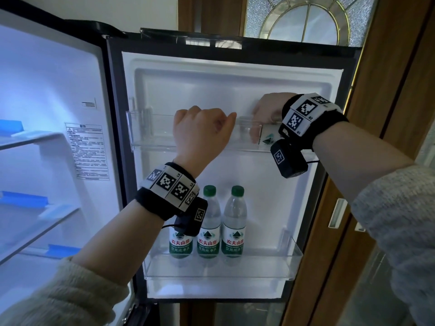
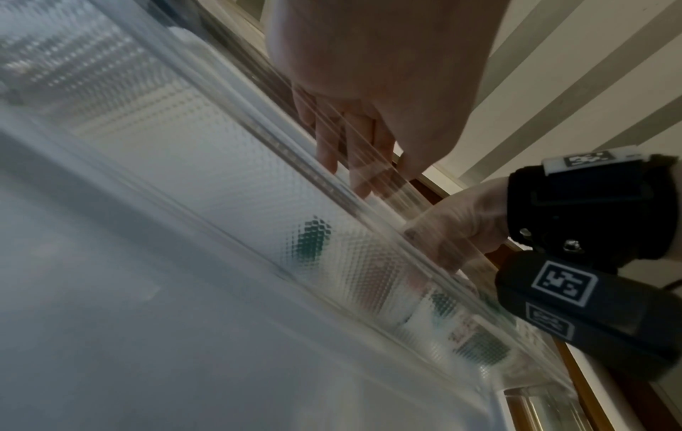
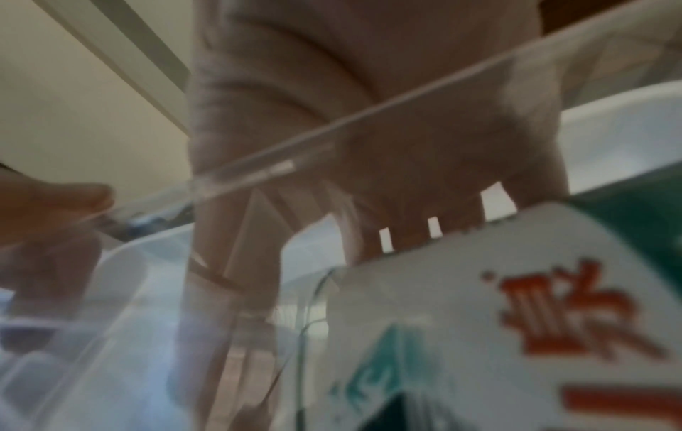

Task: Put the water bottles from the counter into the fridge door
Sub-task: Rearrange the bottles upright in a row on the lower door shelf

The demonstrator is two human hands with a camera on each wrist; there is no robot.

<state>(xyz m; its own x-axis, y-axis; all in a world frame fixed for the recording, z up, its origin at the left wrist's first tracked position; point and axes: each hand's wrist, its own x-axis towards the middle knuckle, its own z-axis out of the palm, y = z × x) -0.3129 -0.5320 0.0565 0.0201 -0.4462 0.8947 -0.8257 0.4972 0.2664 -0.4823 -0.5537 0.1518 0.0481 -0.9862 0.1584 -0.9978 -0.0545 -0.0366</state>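
Note:
The open fridge door [image 1: 235, 90] faces me with two clear shelves. My right hand [image 1: 268, 109] grips a water bottle [image 1: 267, 137] from above, at the right end of the upper shelf [image 1: 153, 132]. Close up, the bottle's white label with red characters [image 3: 479, 320] sits just under the right hand's fingers [image 3: 369, 227]. My left hand [image 1: 202, 130] is at the middle of that shelf, its fingers [image 2: 354, 151] hooked over the clear front rim. Three green-capped bottles [image 1: 234, 222] stand upright side by side on the lower shelf [image 1: 211, 267], the leftmost partly hidden by my left wrist band.
The lit fridge compartment [image 1: 47, 114] stands open on the left, with glass shelves edged in blue [image 1: 28, 201]. A wooden door frame [image 1: 376, 90] and glazed panel close in on the right, just past the fridge door's edge.

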